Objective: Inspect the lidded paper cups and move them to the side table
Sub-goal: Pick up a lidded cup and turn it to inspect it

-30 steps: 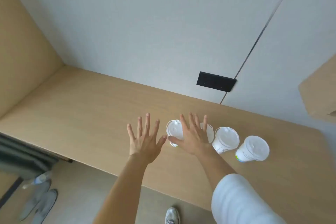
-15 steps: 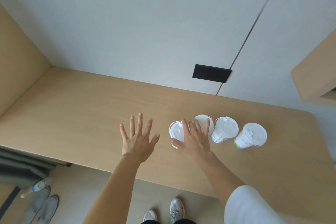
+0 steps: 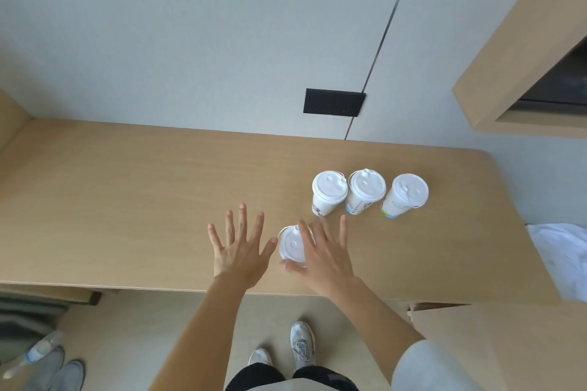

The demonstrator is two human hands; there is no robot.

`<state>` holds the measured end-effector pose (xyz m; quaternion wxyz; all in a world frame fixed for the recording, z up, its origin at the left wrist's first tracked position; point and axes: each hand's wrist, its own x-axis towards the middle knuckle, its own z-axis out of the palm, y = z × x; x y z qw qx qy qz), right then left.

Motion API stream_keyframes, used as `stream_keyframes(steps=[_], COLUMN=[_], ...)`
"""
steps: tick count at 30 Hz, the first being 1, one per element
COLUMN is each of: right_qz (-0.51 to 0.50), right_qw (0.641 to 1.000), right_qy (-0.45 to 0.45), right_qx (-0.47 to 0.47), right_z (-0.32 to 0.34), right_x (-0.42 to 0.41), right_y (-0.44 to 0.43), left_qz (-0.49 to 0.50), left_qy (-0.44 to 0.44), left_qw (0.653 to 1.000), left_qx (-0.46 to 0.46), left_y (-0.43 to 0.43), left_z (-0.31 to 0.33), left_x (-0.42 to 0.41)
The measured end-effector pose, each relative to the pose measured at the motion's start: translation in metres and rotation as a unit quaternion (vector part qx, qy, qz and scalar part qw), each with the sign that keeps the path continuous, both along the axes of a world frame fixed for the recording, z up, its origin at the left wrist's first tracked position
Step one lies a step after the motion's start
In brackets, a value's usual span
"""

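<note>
Between our two hands, on the wooden desk (image 3: 127,200), stands the nearest lidded cup (image 3: 293,244), upright, its white lid facing the camera. Our left hand (image 3: 239,251) is held flat with all five fingers spread wide, the thumb tip just beside the lid's left edge; whether it touches the lid we cannot tell. Our right hand (image 3: 324,255) is likewise opened out, its fingers fanned over the right part of the lid and its thumb curving along the lid's near edge; the cup wall below is hidden by the hand, so we cannot tell whether it is gripped. Beyond the right fingertips, three more lidded cups stand upright in a row: the left cup (image 3: 328,193), the middle cup (image 3: 365,190) just beside it, and the right cup (image 3: 406,195) a little apart, with a green band at its base. Past these cups, on the grey wall, sits a black panel (image 3: 333,102). Off the desk's right end lies white cloth (image 3: 559,251). Below our wrists, on the floor, we see our shoes (image 3: 301,344), and far to the left of the left fingers a plastic bottle (image 3: 35,354) lies beside grey slippers (image 3: 60,373).
</note>
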<state>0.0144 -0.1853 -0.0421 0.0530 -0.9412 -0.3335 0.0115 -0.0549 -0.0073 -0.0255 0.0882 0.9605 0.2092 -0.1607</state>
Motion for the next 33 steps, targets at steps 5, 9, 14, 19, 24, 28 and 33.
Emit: stream_keyframes(steps=[5, 9, 14, 19, 24, 28, 33], right_qz=[-0.101, -0.364, -0.481, -0.479, -0.483, -0.493, -0.519], right_qw=[0.987, 0.879, 0.789, 0.801, 0.798, 0.787, 0.763], right_qy=[0.121, 0.275, 0.332, 0.297, 0.291, 0.291, 0.288], right_qx=[0.040, 0.138, 0.189, 0.204, 0.213, 0.232, 0.256], right_z=[0.021, 0.029, 0.014, 0.003, -0.005, -0.009, -0.009], right_x=[0.002, 0.023, 0.040, 0.033, 0.033, 0.036, 0.032], right_y=[0.000, 0.016, 0.038, 0.048, 0.048, 0.049, 0.054], left_qz=[0.070, 0.205, 0.363, 0.405, 0.395, 0.397, 0.357], left_qy=[-0.012, -0.029, -0.023, -0.014, -0.024, -0.025, -0.023], left_qw=[0.996, 0.963, 0.893, 0.888, 0.902, 0.902, 0.919], left_qx=[-0.057, -0.172, -0.264, -0.216, -0.174, -0.170, -0.168], left_y=[-0.007, -0.023, -0.060, -0.073, -0.074, -0.075, -0.069], left_z=[0.005, 0.011, 0.011, 0.000, -0.007, -0.011, -0.013], left_x=[0.009, 0.027, 0.054, 0.061, 0.064, 0.064, 0.069])
